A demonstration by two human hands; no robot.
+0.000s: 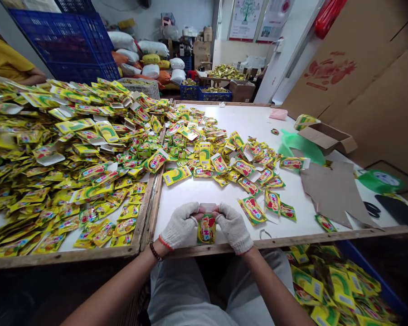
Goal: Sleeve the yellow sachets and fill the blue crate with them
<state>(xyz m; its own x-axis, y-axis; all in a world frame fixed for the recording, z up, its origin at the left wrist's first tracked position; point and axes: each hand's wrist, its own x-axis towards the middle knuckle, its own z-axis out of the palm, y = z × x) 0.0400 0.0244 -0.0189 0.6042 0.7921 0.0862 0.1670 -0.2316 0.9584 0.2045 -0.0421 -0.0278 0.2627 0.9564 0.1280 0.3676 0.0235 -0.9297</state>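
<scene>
Close to the table's front edge, a small yellow and green candy box [206,230] is held upright between both my hands, its pale end flap raised at the top. My left hand [181,225], in a white knit glove with bare fingertips, grips the box's left upper side. On the opposite side my right hand [234,227], gloved alike, pinches the upper edge. Whether a packet sits inside the box cannot be seen. Just beyond lies a loose heap of similar boxes [204,155] mixed with small green candy packets. To the right, another candy box [252,209] lies flat.
A wooden strip [152,203] divides the white table; a large pile of boxes and packets [98,172] covers the left side. At right lie torn cardboard [329,192] and a green tape roll [380,181]. A blue crate of boxes [340,285] stands below. A person's yellow sleeve [7,59] shows far left.
</scene>
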